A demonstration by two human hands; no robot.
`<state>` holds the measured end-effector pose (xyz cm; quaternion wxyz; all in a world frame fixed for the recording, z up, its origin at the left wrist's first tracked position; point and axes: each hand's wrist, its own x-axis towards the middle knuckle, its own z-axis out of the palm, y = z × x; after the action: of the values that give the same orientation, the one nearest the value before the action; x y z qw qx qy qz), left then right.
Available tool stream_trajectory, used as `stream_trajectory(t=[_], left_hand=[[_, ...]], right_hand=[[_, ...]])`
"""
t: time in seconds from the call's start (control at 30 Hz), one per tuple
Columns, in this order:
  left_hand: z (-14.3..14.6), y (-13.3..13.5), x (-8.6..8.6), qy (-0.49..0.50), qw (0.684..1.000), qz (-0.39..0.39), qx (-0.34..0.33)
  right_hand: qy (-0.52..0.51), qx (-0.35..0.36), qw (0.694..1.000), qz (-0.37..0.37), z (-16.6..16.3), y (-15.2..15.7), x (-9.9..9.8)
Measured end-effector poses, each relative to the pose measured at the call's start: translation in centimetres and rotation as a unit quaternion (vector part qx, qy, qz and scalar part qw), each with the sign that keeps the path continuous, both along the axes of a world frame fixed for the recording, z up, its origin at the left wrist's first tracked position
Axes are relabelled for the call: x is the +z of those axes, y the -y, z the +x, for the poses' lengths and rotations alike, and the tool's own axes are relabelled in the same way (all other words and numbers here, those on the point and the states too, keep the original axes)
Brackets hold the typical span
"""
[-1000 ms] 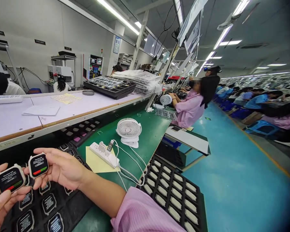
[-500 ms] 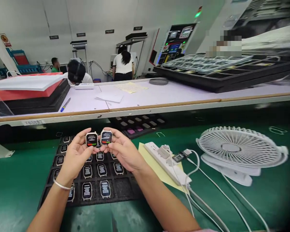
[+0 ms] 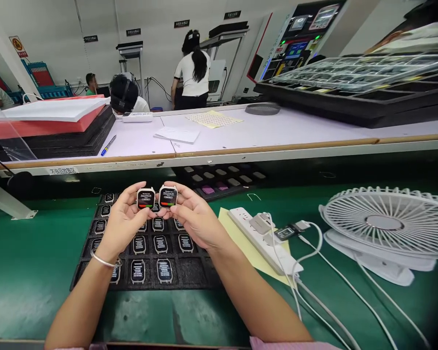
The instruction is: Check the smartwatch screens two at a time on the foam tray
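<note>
My left hand [image 3: 126,218] is closed on a smartwatch [image 3: 146,198] without a strap, its thumb at the lower edge of the lit screen. A second strapless smartwatch [image 3: 168,196] is held by my right hand [image 3: 195,216], thumb near its bottom corner. Both screens face me, with white text and a red and green bar. Side by side, the two watches are above a black foam tray [image 3: 191,277], whose pockets hold several more lit watches, such as a watch [image 3: 164,271] in the front row. Two front pockets at the right hold nothing. My hands hide part of the tray.
To the right are a white power strip [image 3: 255,238] with plugs on yellow paper [image 3: 226,218], loose cables and a white fan [image 3: 383,223]. Another dark tray [image 3: 222,179] sits under the raised shelf [image 3: 219,141]. A lamp base [image 3: 18,209] stands left. People work behind.
The view has shifted, so the table and tray appear higher and farther right. Both hands still hold the same two watches, close together.
</note>
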<state>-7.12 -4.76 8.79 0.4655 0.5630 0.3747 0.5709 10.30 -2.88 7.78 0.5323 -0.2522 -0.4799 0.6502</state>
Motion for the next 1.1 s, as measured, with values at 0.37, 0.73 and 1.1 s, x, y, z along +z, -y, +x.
stream_trajectory(t=[0.37,0.73,1.1], left_hand=[[0.5,0.01,-0.12,0.001,1.0,0.006,0.03],[0.63,0.38,-0.42,0.004,1.0,-0.005,-0.007],[0.72,0.41,-0.31,0.017,1.0,-0.02,-0.013]], right_hand=[[0.018,0.0,1.0,0.018,0.02,0.23,0.11],[0.018,-0.043,0.999,0.016,-0.11,0.17,0.22],[0.024,-0.048,0.998,0.015,-0.28,0.01,-0.06]])
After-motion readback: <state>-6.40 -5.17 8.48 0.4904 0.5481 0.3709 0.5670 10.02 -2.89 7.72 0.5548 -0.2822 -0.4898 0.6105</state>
